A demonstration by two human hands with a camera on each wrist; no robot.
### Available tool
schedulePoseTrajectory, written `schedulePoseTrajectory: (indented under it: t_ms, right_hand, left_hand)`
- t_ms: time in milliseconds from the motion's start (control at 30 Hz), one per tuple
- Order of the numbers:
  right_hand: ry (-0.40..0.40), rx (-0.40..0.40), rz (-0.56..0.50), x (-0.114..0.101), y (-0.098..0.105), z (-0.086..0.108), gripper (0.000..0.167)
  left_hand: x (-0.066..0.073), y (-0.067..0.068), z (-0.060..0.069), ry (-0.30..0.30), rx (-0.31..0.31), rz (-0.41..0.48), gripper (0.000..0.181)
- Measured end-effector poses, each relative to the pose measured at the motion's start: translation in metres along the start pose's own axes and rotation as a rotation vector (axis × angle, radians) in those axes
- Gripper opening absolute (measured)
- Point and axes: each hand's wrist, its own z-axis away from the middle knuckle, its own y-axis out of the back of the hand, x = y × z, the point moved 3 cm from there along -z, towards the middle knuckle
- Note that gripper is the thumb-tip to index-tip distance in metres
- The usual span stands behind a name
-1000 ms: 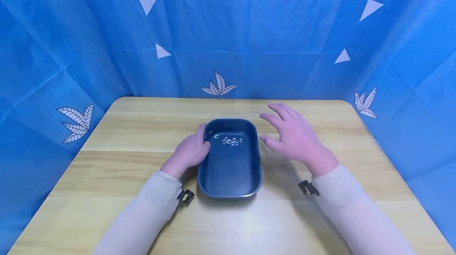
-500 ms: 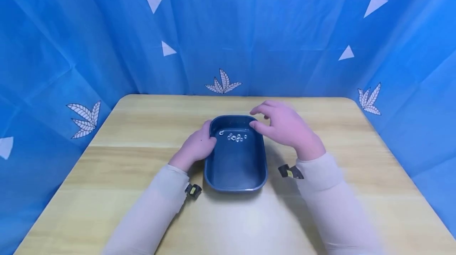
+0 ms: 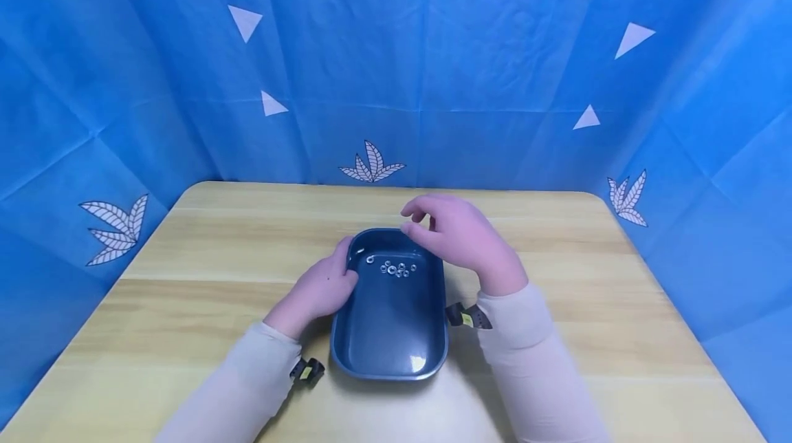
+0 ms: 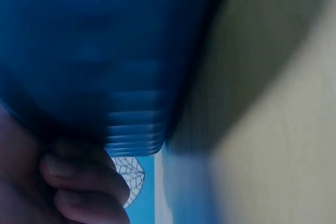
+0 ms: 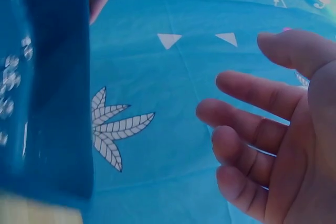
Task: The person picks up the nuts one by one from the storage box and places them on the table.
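A dark blue tray [image 3: 396, 319] sits mid-table in the head view, with several small shiny rings [image 3: 392, 269] lying towards its far end. My left hand [image 3: 317, 292] grips its left rim, thumb over the edge; in the left wrist view the curled fingers [image 4: 86, 182] lie against the outer wall of the tray [image 4: 94, 51]. Over the tray's far right corner hovers my right hand [image 3: 460, 233]. The right wrist view shows that hand [image 5: 278, 135] with relaxed, spread fingers and nothing in them, apart from the tray [image 5: 60, 103].
The wooden table [image 3: 204, 333] extends around the tray on all sides. Behind it and at both sides hangs a blue curtain [image 3: 482, 71] with white triangles and leaf prints. Each wrist wears a dark strapped device.
My right hand has moved left from beside the tray to above its far right corner, its fingers bending a little more. The left hand keeps its grip on the rim.
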Motion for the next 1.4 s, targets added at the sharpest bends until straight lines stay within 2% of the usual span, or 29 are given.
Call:
schedulePoseTrajectory:
  t_ms: [67,233,433,567,667,833,933,1200,1400]
  right_hand:
    - [-0.002,-0.005,0.002,-0.005,-0.001,-0.002,0.033]
    - [-0.007,-0.001,0.046,-0.008,-0.005,-0.005,0.031]
    - [-0.057,-0.061,0.037,-0.004,-0.016,-0.002,0.030]
    - [-0.064,-0.021,0.035,-0.006,-0.019,-0.003,0.026]
    - [-0.055,-0.001,0.073,-0.010,-0.025,-0.005,0.022]
    - [-0.015,-0.022,0.178,-0.017,-0.040,-0.009,0.019]
    - [-0.026,-0.064,0.206,-0.019,-0.048,-0.013,0.022]
    - [-0.115,-0.253,0.231,-0.011,-0.070,-0.018,0.030]
    - [-0.157,-0.294,0.213,-0.002,-0.082,-0.018,0.031]
  left_hand:
    - [0.002,-0.002,0.005,0.010,-0.005,0.000,0.068]
    - [0.012,-0.004,0.009,0.000,0.031,-0.020,0.067]
    - [0.017,-0.008,0.008,0.014,0.007,-0.036,0.069]
    - [0.019,-0.007,0.007,0.006,0.040,-0.069,0.067]
    - [0.020,-0.008,0.006,0.009,0.038,-0.095,0.067]
    - [0.020,-0.009,0.005,0.014,0.022,-0.124,0.067]
    - [0.019,-0.007,0.004,0.015,0.032,-0.144,0.068]
    - [0.012,-0.004,0.008,0.057,0.022,-0.141,0.068]
    - [0.013,-0.004,0.009,0.062,0.017,-0.152,0.068]
